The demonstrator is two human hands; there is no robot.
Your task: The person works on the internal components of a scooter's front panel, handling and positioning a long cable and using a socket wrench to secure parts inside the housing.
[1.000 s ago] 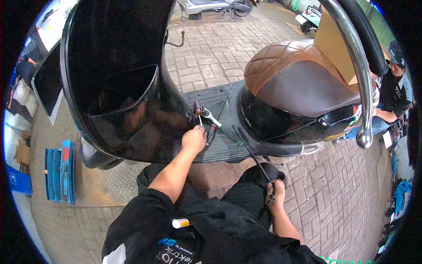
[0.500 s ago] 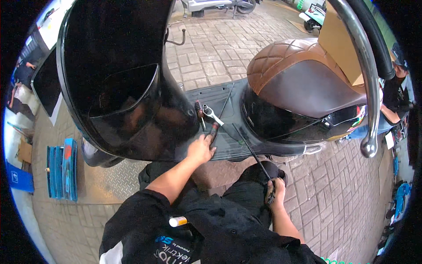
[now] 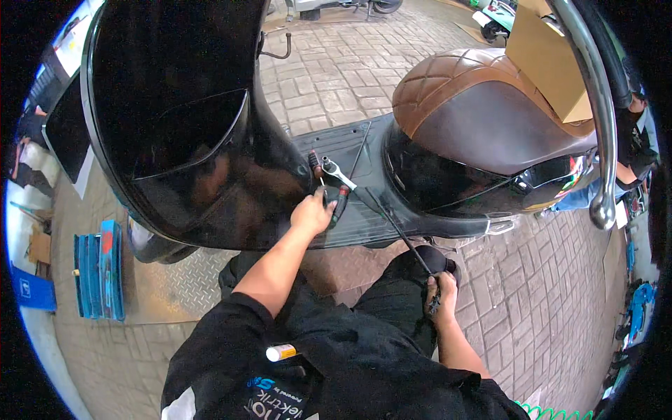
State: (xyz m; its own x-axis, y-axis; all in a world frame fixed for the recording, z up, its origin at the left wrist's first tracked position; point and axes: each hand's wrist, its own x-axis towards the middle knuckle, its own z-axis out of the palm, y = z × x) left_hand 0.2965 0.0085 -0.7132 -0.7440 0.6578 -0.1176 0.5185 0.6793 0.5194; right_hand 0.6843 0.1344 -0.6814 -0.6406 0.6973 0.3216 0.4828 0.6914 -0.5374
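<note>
Shiny metal ratchet (image 3: 342, 176), matt floorboard (image 3: 360, 222)

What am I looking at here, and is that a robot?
No robot: a person is working bare-handed, filmed by a fisheye camera on their head, looking down, so straight edges bend. Before them stands a scooter. On its footboard lie a ratchet wrench, a screwdriver with a red-and-black handle, another handled tool and a thin rod. The left hand is at these tools; whether it grips one is hard to tell. The right hand holds a long, thin black piece pointing toward the footboard.
</note>
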